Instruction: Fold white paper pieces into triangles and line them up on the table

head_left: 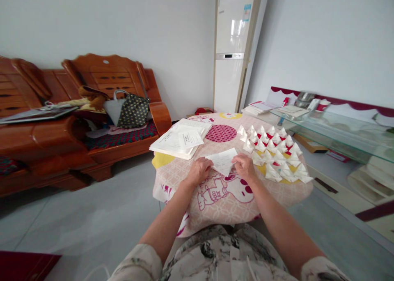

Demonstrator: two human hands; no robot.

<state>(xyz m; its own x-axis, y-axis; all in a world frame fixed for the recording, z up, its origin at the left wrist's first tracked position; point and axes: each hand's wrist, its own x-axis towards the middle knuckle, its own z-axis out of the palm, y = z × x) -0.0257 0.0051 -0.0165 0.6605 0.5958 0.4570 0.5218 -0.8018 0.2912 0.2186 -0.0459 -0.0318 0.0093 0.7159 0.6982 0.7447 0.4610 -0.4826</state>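
From where I operate, the biggest thing in the head view is the carved wooden sofa (106, 77) on the left, with a dark patterned bag (134, 110) and some cloth items on its seat. Over to the right I have the glass-topped stand (344, 133), carrying a metal container, a cup and some papers, and beyond the counter stands a tall white cabinet unit (230, 84) with a small display. In front of me is the counter (280, 192), covered by a pink cloth with cartoon figures and yellow patches. On its right side I see the folded paper pieces (273, 151), pale and pointed, set close together in several rows with red and yellow showing between them. The stack of papers (172, 143) lies on the left side, its edges uneven, with a smaller printed slip (190, 138) on top. Between these two groups, near my side of the counter, is the white sheet (223, 160), faintly printed, its lower edge coming to a point towards me. My left hand (200, 169) has its fingers closed on the sheet's left end, and my right hand (245, 166) has its fingers closed on the right end.
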